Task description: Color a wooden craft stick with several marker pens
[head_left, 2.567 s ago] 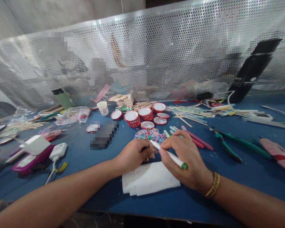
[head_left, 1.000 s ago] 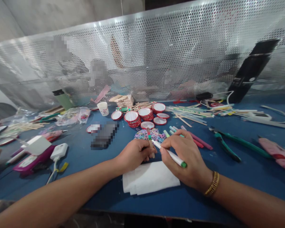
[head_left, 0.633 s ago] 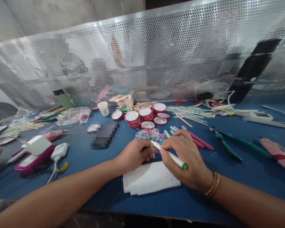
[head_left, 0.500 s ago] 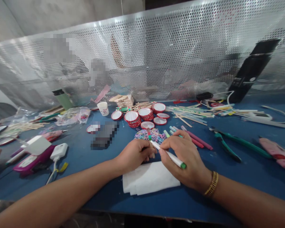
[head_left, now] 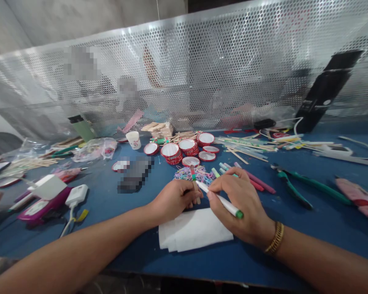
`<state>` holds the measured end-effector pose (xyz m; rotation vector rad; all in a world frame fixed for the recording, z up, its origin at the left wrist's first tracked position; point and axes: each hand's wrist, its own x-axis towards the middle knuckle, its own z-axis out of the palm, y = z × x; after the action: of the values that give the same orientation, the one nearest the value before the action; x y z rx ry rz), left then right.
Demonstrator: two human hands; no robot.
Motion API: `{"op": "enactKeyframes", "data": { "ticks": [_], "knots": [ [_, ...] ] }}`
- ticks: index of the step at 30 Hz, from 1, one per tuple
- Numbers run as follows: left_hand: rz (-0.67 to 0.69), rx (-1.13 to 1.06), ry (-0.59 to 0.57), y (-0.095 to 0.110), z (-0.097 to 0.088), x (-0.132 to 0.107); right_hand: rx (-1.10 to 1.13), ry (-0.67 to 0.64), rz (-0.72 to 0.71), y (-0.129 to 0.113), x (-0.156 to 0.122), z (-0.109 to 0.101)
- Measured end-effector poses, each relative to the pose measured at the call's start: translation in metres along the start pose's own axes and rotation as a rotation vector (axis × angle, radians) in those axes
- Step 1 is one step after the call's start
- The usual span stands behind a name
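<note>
My left hand (head_left: pixel 174 200) is closed around a small flat wooden stick (head_left: pixel 193 173), held upright with red and green coloured bands near its top. In my right hand (head_left: pixel 241 204) is a white marker (head_left: pixel 225 203) with a green end, its tip at or very close to the stick below the bands. Under both hands lies a folded white cloth or tissue (head_left: pixel 194 232). Just behind the stick is a pile of pastel rubber bands or loops (head_left: pixel 207 176). More markers (head_left: pixel 260 179), pink, red and pale ones, lie beyond my right hand.
Red-rimmed round tins (head_left: pixel 171 151) stand stacked behind the pile, near a paper cup (head_left: pixel 133 140). Green-handled pliers (head_left: pixel 294 190) lie to the right. Chargers (head_left: pixel 76 195) and a dark blurred object (head_left: pixel 135 174) are at left. A perforated metal screen (head_left: pixel 233 73) closes off the back.
The marker in my right hand has shifted very slightly right and down along the stick. My left hand holds the stick in nearly the same place.
</note>
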<state>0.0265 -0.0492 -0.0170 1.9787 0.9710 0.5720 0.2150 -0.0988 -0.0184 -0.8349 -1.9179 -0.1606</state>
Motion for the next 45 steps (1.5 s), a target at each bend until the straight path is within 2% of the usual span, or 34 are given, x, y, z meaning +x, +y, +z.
{"op": "enactKeyframes", "data": {
  "ticks": [9,16,27,45],
  "knots": [
    [-0.006,0.010,0.013,-0.0006,0.0002,0.0008,0.010,-0.015,0.016,-0.0019,0.0009,0.0022],
    [0.017,-0.014,-0.010,-0.0001,-0.0005,0.0004,0.000,0.021,0.010,-0.0003,0.0011,-0.0002],
    [-0.032,0.025,0.022,0.0010,0.0005,0.0005,0.021,-0.009,0.032,-0.0038,0.0004,0.0015],
    [0.025,-0.004,-0.014,0.0001,-0.0010,-0.0003,-0.014,0.015,0.003,-0.0006,0.0014,-0.0007]
  ]
}}
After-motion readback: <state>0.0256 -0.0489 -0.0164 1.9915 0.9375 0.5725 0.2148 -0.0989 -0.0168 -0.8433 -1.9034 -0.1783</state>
